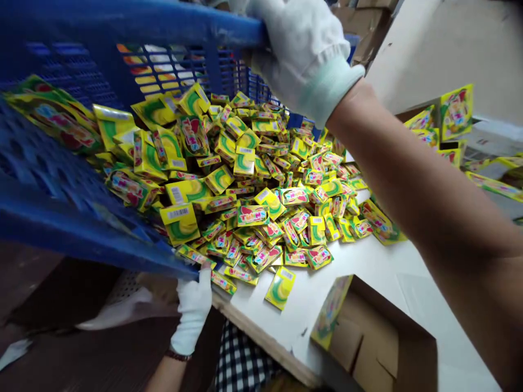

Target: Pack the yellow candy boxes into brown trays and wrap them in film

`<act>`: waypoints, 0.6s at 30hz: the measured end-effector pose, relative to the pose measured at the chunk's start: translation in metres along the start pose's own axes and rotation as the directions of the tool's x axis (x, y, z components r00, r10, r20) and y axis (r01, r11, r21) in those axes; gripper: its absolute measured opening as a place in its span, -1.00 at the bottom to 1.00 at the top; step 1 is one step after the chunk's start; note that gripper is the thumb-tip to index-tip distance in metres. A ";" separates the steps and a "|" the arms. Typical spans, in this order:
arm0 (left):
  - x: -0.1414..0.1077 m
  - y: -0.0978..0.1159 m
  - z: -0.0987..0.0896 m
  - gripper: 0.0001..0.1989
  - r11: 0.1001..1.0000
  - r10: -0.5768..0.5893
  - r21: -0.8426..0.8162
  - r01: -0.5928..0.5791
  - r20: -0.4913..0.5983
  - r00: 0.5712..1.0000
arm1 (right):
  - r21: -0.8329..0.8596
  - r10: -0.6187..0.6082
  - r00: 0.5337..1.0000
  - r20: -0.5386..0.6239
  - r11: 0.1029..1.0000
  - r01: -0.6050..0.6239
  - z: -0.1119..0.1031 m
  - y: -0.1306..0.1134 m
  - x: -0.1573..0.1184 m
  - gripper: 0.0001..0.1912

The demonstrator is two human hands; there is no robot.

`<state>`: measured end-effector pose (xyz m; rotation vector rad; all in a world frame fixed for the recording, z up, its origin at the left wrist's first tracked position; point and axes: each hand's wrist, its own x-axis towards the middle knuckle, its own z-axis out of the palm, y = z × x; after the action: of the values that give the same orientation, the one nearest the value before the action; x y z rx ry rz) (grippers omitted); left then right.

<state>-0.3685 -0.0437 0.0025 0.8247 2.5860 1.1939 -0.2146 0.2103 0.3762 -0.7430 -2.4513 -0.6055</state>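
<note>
A blue plastic crate [134, 24] is tipped on its side at the left, its open side facing the white table. Many small yellow-and-green boxes [245, 160] with colourful lettering lie heaped from inside the crate out over the tabletop. My right hand [300, 49], in a white knitted glove, is closed around the crate's upper rim. Down at the lower rim, near the table edge, my left hand [194, 302] in a similar glove is closed on the crate. Its fingers are partly hidden behind the rim.
An open cardboard display box [376, 332] stands on the white table [261, 310] at lower right. More printed display boxes [455, 111] are at the right, partly behind my forearm. Brown cartons [363, 30] sit at the back. Checked cloth [243, 362] shows below the table edge.
</note>
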 end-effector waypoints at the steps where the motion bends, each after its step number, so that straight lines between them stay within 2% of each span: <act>1: 0.000 0.004 -0.004 -0.59 1.000 -0.004 0.021 0.004 0.007 1.000 | 0.028 -0.013 1.000 -0.019 1.000 0.014 0.000 0.003 -0.010 -0.31; 3: 0.001 0.013 -0.019 -0.60 0.995 0.020 0.101 -0.024 0.039 0.999 | 0.096 -0.076 0.996 -0.040 0.992 0.080 0.004 0.009 -0.044 -0.18; 5: -0.004 0.019 -0.043 -0.59 0.961 0.130 0.232 -0.152 0.108 0.986 | 0.195 -0.093 0.996 0.016 0.977 0.088 0.009 0.016 -0.099 -0.13; 6: -0.011 0.021 -0.055 -0.60 0.930 0.206 0.286 -0.231 0.117 0.972 | 0.263 -0.053 0.996 0.075 0.964 0.031 0.013 0.018 -0.133 -0.16; 8: -0.034 0.026 -0.073 -0.63 0.872 0.358 0.323 -0.368 0.091 0.929 | 0.396 0.020 0.964 0.265 0.909 -0.128 0.017 0.018 -0.210 -0.41; 9: -0.050 0.030 -0.076 -0.66 0.856 0.422 0.288 -0.430 0.094 0.902 | 0.451 0.012 0.914 0.407 0.867 -0.212 0.019 0.015 -0.250 -0.53; 10: -0.068 0.036 -0.073 -0.70 0.842 0.473 0.223 -0.492 0.137 0.870 | 0.472 -0.029 0.820 0.571 0.829 -0.300 0.019 0.007 -0.289 -0.60; 11: -0.086 0.042 -0.063 -0.73 0.823 0.513 0.142 -0.550 0.228 0.827 | 0.439 -0.038 0.705 0.709 0.805 -0.399 0.019 -0.003 -0.325 -0.61; 13: -0.119 0.055 -0.030 -0.77 0.792 0.515 0.049 -0.609 0.484 0.708 | 0.313 -0.023 0.479 0.877 0.784 -0.535 0.016 -0.030 -0.388 -0.62; 14: -0.132 0.061 -0.010 -0.70 0.769 0.507 0.062 -0.636 0.547 0.666 | 0.254 -0.028 0.373 0.928 0.779 -0.574 0.014 -0.045 -0.413 -0.61; 15: -0.141 0.067 0.011 -0.58 0.743 0.498 0.086 -0.664 0.591 0.635 | 0.224 -0.049 0.288 0.956 0.757 -0.614 0.011 -0.060 -0.434 -0.61; 17: -0.148 0.075 0.043 -0.43 0.714 0.483 0.115 -0.691 0.633 0.604 | 0.199 -0.080 0.203 0.976 0.710 -0.676 0.005 -0.082 -0.464 -0.60; 18: -0.147 0.078 0.053 -0.42 0.729 0.471 0.097 -0.677 0.646 0.600 | 0.188 -0.086 0.178 0.980 0.685 -0.704 0.002 -0.088 -0.475 -0.60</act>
<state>-0.1943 -0.0498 0.0154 1.8941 2.0332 0.4274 0.0750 -0.0354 0.0785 -1.6313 -2.9174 1.3392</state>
